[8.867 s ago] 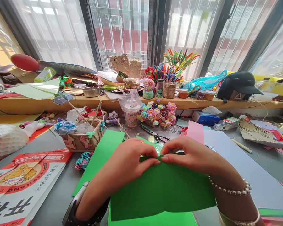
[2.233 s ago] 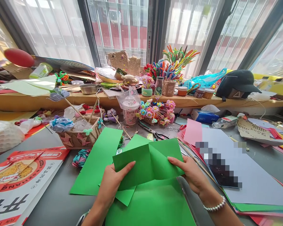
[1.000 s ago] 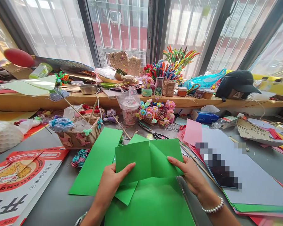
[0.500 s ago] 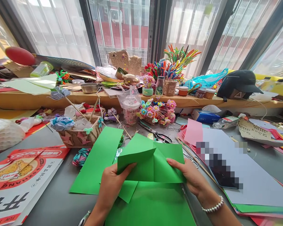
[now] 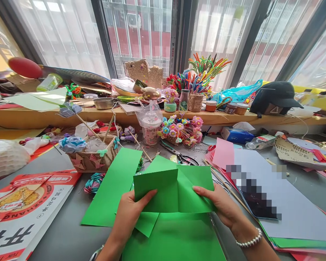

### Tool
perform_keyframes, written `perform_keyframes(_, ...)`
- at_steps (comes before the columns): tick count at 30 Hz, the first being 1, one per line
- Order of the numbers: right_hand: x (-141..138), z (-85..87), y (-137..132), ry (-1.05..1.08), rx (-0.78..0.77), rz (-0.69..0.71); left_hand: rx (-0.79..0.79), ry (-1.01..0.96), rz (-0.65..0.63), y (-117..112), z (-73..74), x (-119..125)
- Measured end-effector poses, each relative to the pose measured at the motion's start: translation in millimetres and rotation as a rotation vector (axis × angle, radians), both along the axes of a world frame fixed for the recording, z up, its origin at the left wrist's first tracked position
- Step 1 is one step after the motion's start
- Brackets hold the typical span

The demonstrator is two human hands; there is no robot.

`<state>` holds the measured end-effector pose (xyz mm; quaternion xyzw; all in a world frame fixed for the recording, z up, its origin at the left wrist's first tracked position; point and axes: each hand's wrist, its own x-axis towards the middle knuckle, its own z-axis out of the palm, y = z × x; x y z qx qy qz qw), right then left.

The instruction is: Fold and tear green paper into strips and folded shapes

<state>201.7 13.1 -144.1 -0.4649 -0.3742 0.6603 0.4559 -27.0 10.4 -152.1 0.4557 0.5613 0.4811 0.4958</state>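
A creased piece of green paper (image 5: pixel 163 190) is held up between my two hands, with a vertical fold near its middle. My left hand (image 5: pixel 134 208) pinches its left part, thumb on the near face. On the right part, my right hand (image 5: pixel 216 201) grips the edge with the thumb in front; the other fingers are mostly hidden behind the paper. Below lies a large green sheet (image 5: pixel 176 235). A long green strip (image 5: pixel 114 188) rests to the left, and a small green piece (image 5: pixel 148 223) sticks out under my left hand.
Black-handled scissors (image 5: pixel 183 157) lie beyond the paper. A woven basket (image 5: pixel 95 159) with paper flowers stands at the left, near a red and white bag (image 5: pixel 29 206). To the right are stacked paper sheets (image 5: pixel 285 195) with a phone (image 5: pixel 256 203) on top. A cluttered ledge (image 5: pixel 125 115) runs behind.
The left part of the held paper has tilted more upright and its top edge is now nearly level. Both hands keep their grip and have shifted only slightly.
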Motion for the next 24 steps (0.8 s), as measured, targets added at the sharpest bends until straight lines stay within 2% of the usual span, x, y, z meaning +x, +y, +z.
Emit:
perform_keyframes(5,0,-3.9,0,0.054,-0.064,0.022,0.051,0.056,0.048,0,-4.2,0)
perform_keyframes(8,0,-2.7,-1,0.058,-0.059,0.019,0.034,0.025,0.036,1,-4.4,0)
perform_keyframes(15,1,4.9,-1,-0.073,-0.061,-0.013,-0.012,-0.078,0.021,1,-1.7,-1)
perform_keyframes(24,2,-5.6,2,-0.052,-0.16,-0.034,0.056,0.1,0.072,0,-10.8,-4)
